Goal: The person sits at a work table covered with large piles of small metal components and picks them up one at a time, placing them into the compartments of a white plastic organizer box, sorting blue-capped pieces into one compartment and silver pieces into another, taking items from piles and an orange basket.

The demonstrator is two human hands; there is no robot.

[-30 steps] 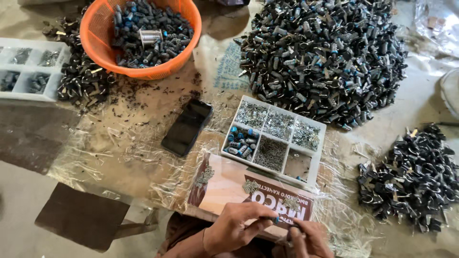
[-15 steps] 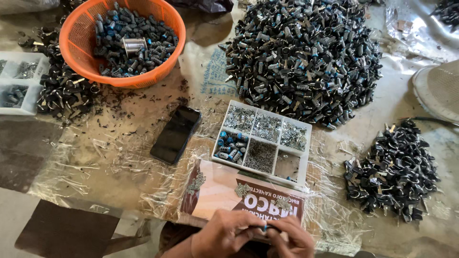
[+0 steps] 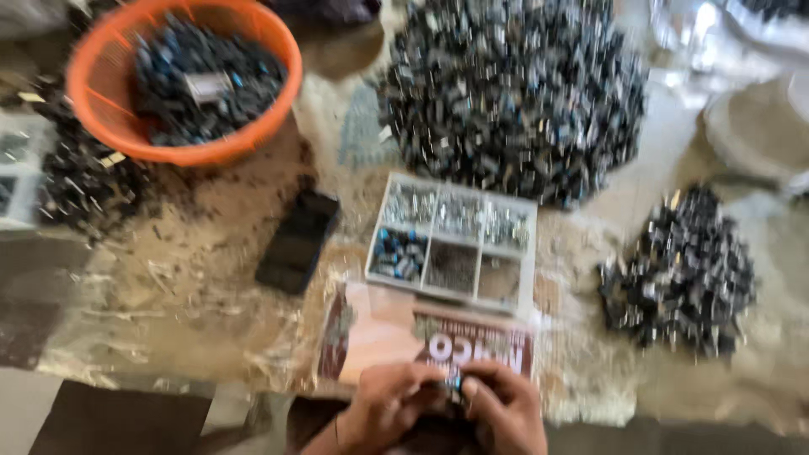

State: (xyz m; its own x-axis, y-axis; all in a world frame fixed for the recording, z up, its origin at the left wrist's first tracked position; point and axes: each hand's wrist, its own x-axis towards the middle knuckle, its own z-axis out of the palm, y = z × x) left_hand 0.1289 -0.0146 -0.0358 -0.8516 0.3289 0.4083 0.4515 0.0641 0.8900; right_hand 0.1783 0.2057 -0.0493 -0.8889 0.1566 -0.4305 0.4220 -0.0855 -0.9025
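Basket (image 3: 181,147): orange, far left, full of dark parts; sits lower in view vs 0.5 s ago.
Phone (image 3: 297,241): flat, nr tray.
Tray (image 3: 527,278): compartments w/ sorted bits, within reach.
L hand (image 3: 383,409): fingers pinched on small blue-tipped part (image 3: 455,383).
R hand (image 3: 503,410): pinching same part, braced close for fine work.
Pile (image 3: 683,274): right, loose.

The orange basket (image 3: 181,84) looks like smooth moulded plastic. The compartment tray (image 3: 452,242) is pale, translucent plastic. Dark heaped parts (image 3: 514,93) glint like metal. Crinkled glossy plastic film (image 3: 168,320) covers the tabletop; the printed card (image 3: 404,333) looks like shiny paperboard.
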